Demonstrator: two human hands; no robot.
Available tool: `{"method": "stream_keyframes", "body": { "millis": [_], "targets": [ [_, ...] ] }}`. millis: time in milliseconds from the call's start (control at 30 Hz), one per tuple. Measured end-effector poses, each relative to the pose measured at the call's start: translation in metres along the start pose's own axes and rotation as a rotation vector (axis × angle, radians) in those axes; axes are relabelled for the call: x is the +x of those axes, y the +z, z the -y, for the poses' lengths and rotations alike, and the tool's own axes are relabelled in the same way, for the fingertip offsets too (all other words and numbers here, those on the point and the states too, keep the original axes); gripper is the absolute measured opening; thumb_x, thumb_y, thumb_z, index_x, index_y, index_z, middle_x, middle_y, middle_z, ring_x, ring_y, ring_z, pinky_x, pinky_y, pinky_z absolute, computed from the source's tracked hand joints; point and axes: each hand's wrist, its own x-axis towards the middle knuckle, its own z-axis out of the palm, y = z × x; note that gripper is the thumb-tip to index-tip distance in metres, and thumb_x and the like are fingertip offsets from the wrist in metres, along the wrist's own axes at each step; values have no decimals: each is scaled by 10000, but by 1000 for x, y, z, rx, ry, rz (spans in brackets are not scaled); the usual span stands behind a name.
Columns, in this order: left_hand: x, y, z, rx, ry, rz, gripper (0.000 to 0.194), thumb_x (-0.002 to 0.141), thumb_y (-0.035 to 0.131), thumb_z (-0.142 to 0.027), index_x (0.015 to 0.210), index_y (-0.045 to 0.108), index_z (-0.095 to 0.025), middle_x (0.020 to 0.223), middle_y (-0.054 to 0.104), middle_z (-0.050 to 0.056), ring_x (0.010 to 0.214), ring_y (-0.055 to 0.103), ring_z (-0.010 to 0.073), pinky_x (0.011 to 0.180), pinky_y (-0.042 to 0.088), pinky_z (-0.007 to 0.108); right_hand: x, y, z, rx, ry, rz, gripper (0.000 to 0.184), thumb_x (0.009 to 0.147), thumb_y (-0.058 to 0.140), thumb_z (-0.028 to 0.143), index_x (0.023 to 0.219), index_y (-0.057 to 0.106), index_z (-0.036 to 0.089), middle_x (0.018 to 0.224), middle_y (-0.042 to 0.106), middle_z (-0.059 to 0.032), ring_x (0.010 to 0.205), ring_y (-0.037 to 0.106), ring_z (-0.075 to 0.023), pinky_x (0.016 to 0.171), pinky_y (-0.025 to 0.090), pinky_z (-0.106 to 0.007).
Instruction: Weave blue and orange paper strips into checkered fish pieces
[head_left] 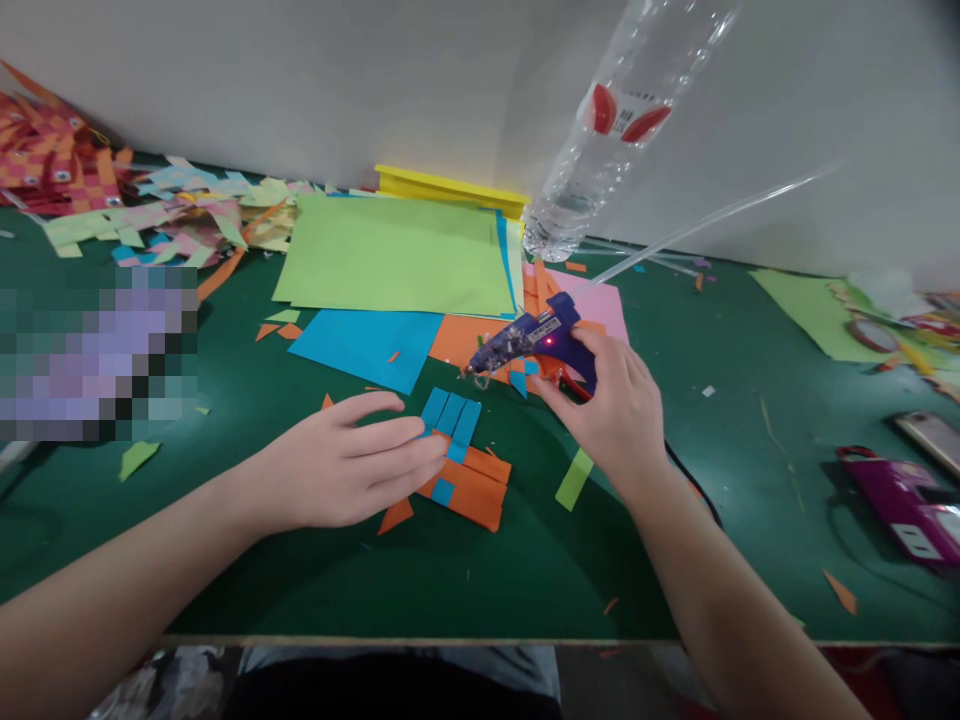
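Observation:
My right hand [619,405] is closed round a blue hot glue gun [536,335] with a red light lit on its side. A clear glue stick [705,235] sticks out of its back end, and the nozzle points to the left. Below the nozzle, a woven piece of orange and blue paper strips [476,475] lies on the green table. My left hand [367,460] rests over the left part of this piece, its fingers stretched out and hiding some of the strips. Behind it lie a blue paper sheet [367,345] and a stack of light green sheets [397,255].
A clear plastic bottle [622,125] stands behind the glue gun. Paper scraps [217,210] and red-orange woven pieces [56,155] are heaped at the back left. On the right are a purple power strip [900,505] and a phone [930,440]. A cord runs below my right wrist.

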Motion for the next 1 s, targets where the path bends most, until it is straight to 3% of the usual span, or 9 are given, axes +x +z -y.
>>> {"method": "stream_keyframes", "body": {
  "millis": [167, 367, 567, 833, 1000],
  "targets": [
    [-2, -1, -2, 30, -17, 10, 144, 924, 583, -125, 1025, 666, -186, 1138, 700, -2, 1004, 599, 139, 1091, 357, 402, -1, 2, -7, -17, 45, 4, 477, 813, 671, 371, 1202, 480, 171, 1044, 674, -131, 955, 655, -274, 791, 533, -406],
    [-2, 1, -4, 5, -1, -37, 169, 946, 523, -110, 996, 678, -158, 1064, 713, 9, 996, 582, 130, 1129, 319, 404, 1, 3, -20, -37, 257, 39, 501, 780, 665, 430, 1183, 497, 183, 1096, 657, -143, 1015, 638, -297, 833, 527, -434],
    [0, 1, -3, -5, 18, -50, 206, 937, 494, -81, 1023, 674, -128, 1057, 694, 57, 1000, 573, 155, 1120, 314, 424, -1, 5, -53, -87, 517, 45, 553, 752, 648, 442, 1210, 485, 179, 1158, 628, -172, 1069, 608, -343, 872, 494, -490],
    [1, 2, -5, -19, 5, -36, 218, 960, 462, -108, 981, 668, -175, 1035, 703, 35, 1023, 573, 147, 1097, 335, 390, -10, 11, -101, -165, 861, 164, 582, 799, 598, 434, 1247, 497, 77, 1212, 605, -238, 1121, 585, -377, 930, 453, -494],
    [2, 4, -6, -37, 6, -36, 238, 981, 436, -109, 973, 666, -170, 988, 719, 28, 996, 574, 143, 1061, 361, 399, -15, 16, -118, -229, 939, 253, 595, 832, 569, 447, 1272, 483, 55, 1218, 599, -244, 1130, 580, -374, 943, 443, -480]
  ]
}}
